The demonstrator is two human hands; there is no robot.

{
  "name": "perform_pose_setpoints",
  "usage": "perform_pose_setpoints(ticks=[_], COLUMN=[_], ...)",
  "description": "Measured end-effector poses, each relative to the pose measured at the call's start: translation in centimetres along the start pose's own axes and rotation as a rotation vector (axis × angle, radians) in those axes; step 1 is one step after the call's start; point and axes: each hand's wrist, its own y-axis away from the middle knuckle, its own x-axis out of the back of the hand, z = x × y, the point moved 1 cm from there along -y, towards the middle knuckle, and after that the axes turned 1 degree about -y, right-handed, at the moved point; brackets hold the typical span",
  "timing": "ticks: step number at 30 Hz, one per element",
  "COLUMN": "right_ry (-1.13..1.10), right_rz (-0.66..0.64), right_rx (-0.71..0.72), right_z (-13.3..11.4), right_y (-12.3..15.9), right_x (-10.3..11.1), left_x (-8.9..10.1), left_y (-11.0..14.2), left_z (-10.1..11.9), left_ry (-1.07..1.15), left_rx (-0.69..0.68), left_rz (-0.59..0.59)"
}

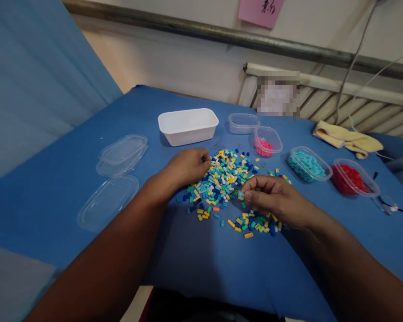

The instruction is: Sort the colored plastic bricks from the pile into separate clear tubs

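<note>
A loose pile of small toy bricks (226,172), mostly blue, teal, yellow and white, spreads over the blue cloth. My left hand (190,164) rests at the pile's back left edge with its fingers curled; whatever they hold, if anything, is hidden. Over the pile's right side, my right hand (272,195) has thumb and forefinger pinched on a small light-blue toy brick (241,195). Below that hand lies a smaller cluster of bricks (255,222). Farther right are clear tubs of pink bricks (263,147), turquoise bricks (307,165) and red bricks (351,179).
Behind the pile stands a white plastic bin (188,129), beside a clear tub (243,124). Clear lids (109,201) lie at the left. A yellow cloth (347,137) and eyeglasses (387,206) are at the right. A radiator (325,96) lines the wall.
</note>
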Motion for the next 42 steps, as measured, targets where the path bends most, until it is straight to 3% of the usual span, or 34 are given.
perform_pose_setpoints(ticks=[3, 6, 8, 10, 13, 17, 23, 29, 31, 34, 42], right_ry=[0.166, 0.534, 0.822, 1.029, 1.192, 1.298, 1.317, 1.359, 1.344, 1.291, 1.206], right_rz=[0.186, 0.604, 0.847, 0.934, 0.915, 0.852, 0.876, 0.796, 0.819, 0.787, 0.320], right_rx=[0.099, 0.253, 0.233, 0.159, 0.052, -0.071, 0.007, -0.116, -0.065, 0.131, 0.533], right_z=[-1.0, -1.7, -1.8, -1.4, -0.5, 0.3, 0.6, 0.4, -0.1, -0.6, 1.0], right_y=[0.6, 1.9, 3.0, 3.8, 4.3, 4.4, 4.5, 4.4, 4.3, 3.6, 0.2], right_x=[2.9, 7.6, 10.7, 13.1, 15.2, 16.2, 16.6, 15.8, 15.0, 13.3, 6.2], left_x=[0.3, 0.5, 0.5, 0.5, 0.5, 0.6, 0.7, 0.5, 0.5, 0.5, 0.3], left_y=[-0.1, -0.2, -0.3, -0.5, -0.6, -0.6, -0.6, -0.4, -0.3, -0.3, -0.3], left_z=[0.1, 0.0, -0.2, -0.3, -0.3, -0.3, -0.3, -0.2, -0.2, -0.2, -0.2], left_ry=[-0.003, 0.003, 0.006, 0.011, 0.012, 0.000, -0.006, 0.000, -0.004, -0.005, -0.001], left_rx=[0.008, 0.012, 0.011, 0.012, 0.016, 0.017, 0.011, 0.010, 0.002, 0.001, 0.008], left_rz=[-0.011, -0.011, -0.010, -0.011, -0.016, -0.016, -0.005, -0.005, -0.002, -0.004, -0.016])
